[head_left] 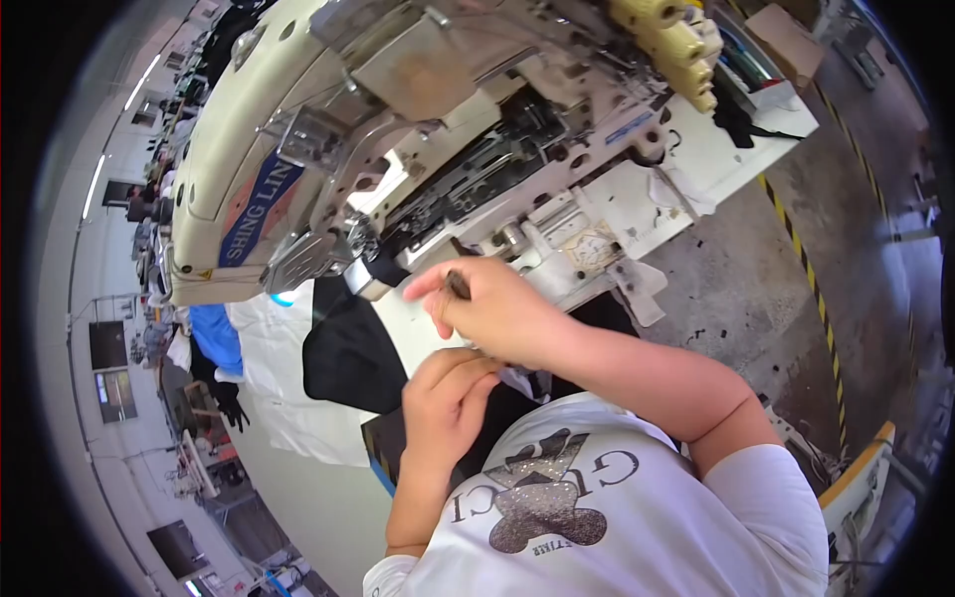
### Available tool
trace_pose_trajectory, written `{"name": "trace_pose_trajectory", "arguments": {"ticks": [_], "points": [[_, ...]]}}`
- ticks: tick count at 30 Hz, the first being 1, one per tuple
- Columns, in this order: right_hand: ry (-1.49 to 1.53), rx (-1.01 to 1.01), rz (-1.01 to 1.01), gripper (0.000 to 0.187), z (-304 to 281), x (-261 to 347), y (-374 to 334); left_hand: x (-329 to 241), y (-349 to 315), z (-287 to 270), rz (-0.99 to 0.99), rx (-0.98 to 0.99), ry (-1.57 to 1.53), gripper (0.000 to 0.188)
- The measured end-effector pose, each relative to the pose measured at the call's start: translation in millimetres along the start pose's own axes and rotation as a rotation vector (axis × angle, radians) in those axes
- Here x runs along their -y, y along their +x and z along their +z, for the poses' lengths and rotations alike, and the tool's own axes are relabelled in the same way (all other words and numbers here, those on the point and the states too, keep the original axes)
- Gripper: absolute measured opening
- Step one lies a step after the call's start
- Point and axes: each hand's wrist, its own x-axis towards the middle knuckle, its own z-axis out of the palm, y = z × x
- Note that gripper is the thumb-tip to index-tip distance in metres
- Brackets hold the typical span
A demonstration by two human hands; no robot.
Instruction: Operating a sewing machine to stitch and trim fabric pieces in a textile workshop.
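Note:
Close to my body, in front of the sewing machine (224, 189), both hands work near each other. My right hand (502, 310) is closed around a small dark object (459, 285). Only its end shows between the fingers, so its kind cannot be told. Just below it, my left hand (443, 398) is closed with its fingers curled together. Whatever those fingers hold is hidden. Dark and pale material (527, 383) lies beside them, partly covered by the right wrist. To the left of my hands, a black fabric piece (348, 353) rests on the white table.
White sheeting (288, 398) and a blue cloth (214, 338) lie at the left. The machine's metal plates (587, 244) stand just beyond my right hand. A white table edge (786, 114) runs at the far right, with yellow-black tape (806, 269) on the floor.

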Motion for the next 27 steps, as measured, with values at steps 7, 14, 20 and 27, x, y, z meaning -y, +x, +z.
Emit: {"name": "trace_pose_trajectory", "arguments": {"ticks": [7,14,20,27], "points": [[-0.359,-0.044,-0.13,0.011,2.3,10.8,-46.9,13.0,28.8,-11.9,0.103,-0.364,-0.158,0.011],[-0.322,-0.101,-0.019,0.017,-12.2,14.5,-64.1,17.2,39.4,-21.0,0.16,-0.091,-0.109,0.008],[-0.243,0.196,-0.286,0.015,-10.1,29.2,-81.2,-13.7,13.7,-45.1,0.27,0.032,-0.372,0.009],[-0.161,0.209,-0.262,0.01,-13.2,38.9,-86.1,-20.4,4.6,-52.0,0.128,-0.012,-0.175,0.011]]}}
